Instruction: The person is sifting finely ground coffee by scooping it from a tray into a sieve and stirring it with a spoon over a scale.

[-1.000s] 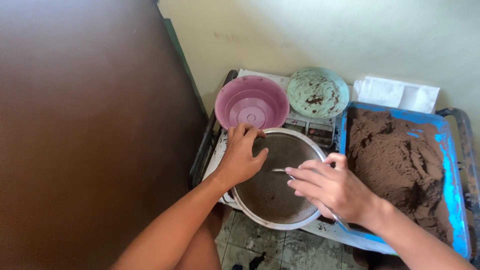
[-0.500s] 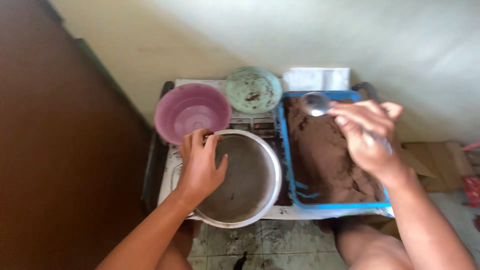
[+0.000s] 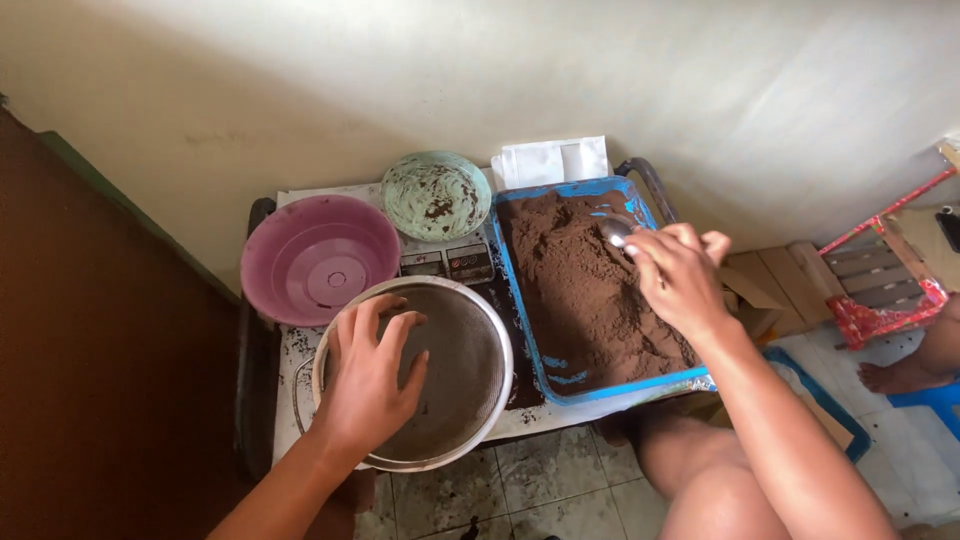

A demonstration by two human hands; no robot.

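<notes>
Pinching a spoon [image 3: 615,232] over the brown powder [image 3: 585,290], the right hand [image 3: 680,275] scoops; the left hand [image 3: 368,385], fingers spread, presses the near-empty sieve [image 3: 470,345]; most powder remains unsifted.

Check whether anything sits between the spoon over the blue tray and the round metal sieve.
Nothing visible blocks it. The right hand holds the spoon over the brown powder in the blue tray; the sieve sits directly beside the tray. Only the left hand rests on the sieve's near-left mesh.
</notes>
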